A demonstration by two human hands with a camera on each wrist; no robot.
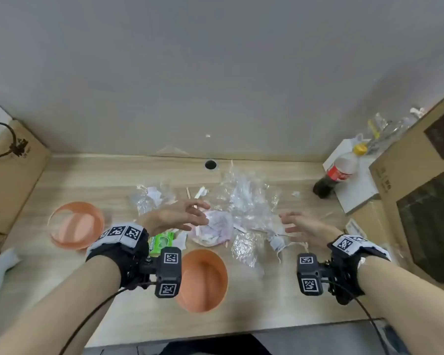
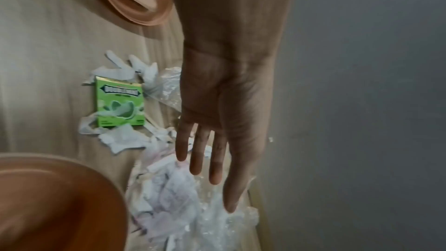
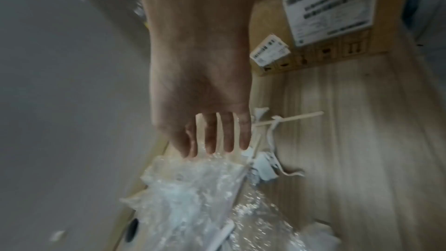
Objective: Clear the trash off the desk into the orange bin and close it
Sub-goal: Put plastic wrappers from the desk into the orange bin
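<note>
The open orange bin (image 1: pixel 203 280) stands near the desk's front edge, its orange lid (image 1: pixel 76 225) lying apart at the left. Trash is spread behind the bin: a pinkish bag of crumpled paper (image 1: pixel 213 228), clear plastic wrap (image 1: pixel 249 201), a green gum box (image 1: pixel 162 243) and paper scraps. My left hand (image 1: pixel 192 216) hovers open at the bag's left edge, holding nothing. In the left wrist view its fingers (image 2: pixel 195 159) hang straight over the bag (image 2: pixel 169 198). My right hand (image 1: pixel 289 224) is open with spread fingers at the plastic's right side, above the wrap (image 3: pixel 193 198).
A cola bottle (image 1: pixel 336 175) lies on a white box (image 1: pixel 356 198) at the back right. Cardboard boxes (image 1: pixel 420 201) wall the right side, another (image 1: pixel 8 180) the left. A cable hole (image 1: pixel 210 164) sits at the back. Wooden sticks (image 3: pixel 289 119) lie near my right hand.
</note>
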